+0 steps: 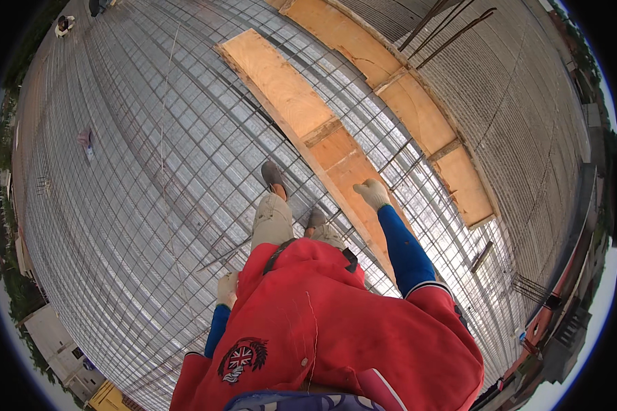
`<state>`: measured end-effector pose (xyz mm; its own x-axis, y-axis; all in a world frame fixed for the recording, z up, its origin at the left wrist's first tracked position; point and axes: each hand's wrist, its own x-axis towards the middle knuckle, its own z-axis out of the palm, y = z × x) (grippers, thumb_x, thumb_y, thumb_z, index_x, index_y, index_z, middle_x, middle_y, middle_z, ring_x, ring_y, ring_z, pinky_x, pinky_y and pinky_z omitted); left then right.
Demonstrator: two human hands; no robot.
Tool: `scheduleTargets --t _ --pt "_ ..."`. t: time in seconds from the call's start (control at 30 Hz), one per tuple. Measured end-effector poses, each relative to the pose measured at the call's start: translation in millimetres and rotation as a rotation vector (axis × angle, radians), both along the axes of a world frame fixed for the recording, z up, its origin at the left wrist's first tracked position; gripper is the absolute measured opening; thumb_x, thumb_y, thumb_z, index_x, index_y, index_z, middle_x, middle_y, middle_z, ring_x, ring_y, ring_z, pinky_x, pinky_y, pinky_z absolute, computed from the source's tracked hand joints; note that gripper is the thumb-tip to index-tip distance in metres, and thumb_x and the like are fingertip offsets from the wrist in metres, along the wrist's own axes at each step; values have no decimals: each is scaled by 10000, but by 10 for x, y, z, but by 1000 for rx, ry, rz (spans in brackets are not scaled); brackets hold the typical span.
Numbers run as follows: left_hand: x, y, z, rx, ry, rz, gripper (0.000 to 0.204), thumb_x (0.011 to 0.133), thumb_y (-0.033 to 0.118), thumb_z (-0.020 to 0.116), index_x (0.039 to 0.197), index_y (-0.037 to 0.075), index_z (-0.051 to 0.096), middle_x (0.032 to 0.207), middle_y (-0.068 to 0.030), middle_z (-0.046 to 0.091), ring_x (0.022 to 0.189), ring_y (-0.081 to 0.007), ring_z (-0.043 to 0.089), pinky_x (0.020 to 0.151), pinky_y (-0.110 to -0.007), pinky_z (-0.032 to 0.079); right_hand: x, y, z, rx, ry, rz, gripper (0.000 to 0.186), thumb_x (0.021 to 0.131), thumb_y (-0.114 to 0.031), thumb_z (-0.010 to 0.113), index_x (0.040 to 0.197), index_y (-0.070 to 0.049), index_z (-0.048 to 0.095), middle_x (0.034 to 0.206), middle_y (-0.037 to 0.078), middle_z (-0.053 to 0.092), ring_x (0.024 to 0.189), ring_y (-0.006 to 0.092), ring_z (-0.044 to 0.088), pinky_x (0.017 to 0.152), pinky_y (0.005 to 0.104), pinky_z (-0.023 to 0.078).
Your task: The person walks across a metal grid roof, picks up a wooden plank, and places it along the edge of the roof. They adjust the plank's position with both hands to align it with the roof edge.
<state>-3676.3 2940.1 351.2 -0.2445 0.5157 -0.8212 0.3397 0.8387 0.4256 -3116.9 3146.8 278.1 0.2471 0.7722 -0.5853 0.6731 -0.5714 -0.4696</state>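
The plywood panel (339, 156) was seen across the rebar mesh (206, 198), overlapped by the right hand (373, 194), fingers curled together, contact unclear; for the left hand (227, 288) this could not be told; footing could be lost if a shoe (274, 175) was snagged

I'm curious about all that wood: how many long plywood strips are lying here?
2. The near strip runs diagonally by the right hand; the far strip lies farther right, roughly alongside it. Others could be hidden behind the red top.
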Motion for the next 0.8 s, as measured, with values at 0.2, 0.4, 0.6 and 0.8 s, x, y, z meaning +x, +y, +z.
scheduleTargets --t 0.2,0.4,0.6,0.8 --pt "-599 122 -986 -222 49 -258 331 1010 389 646 897 82 697 731 -1 624 621 -154 547 593 -368 448 -671 1019 395 -32 150 83 581 869 -502 712 1119 16 793 1137 248 781 1113 387 743 984 460 559" --pt "-574 2325 -1039 -232 -27 -12 364 1013 437 648 900 92 676 718 -1 615 578 -179 534 569 -394 455 -403 1776 563 -163 46 -101 607 858 -524 730 1117 22 793 1109 247 784 1071 371 749 931 452 565" --pt "-912 5236 -1009 267 -89 132 561 1027 516 641 867 -13 740 817 -119 742 752 -233 681 742 -400 521 -4 1987 823 -133 -39 -281 597 838 -507 732 1048 49 796 958 245 789 924 356 767 843 467 580" --pt "-702 7106 -603 414 56 -141 654 1014 538 575 867 -68 775 862 -170 780 813 -263 711 819 -413 533 158 1550 496 -278 22 -588 506 842 -462 752 873 44 749 703 124 703 640 231 691 631 404 537"
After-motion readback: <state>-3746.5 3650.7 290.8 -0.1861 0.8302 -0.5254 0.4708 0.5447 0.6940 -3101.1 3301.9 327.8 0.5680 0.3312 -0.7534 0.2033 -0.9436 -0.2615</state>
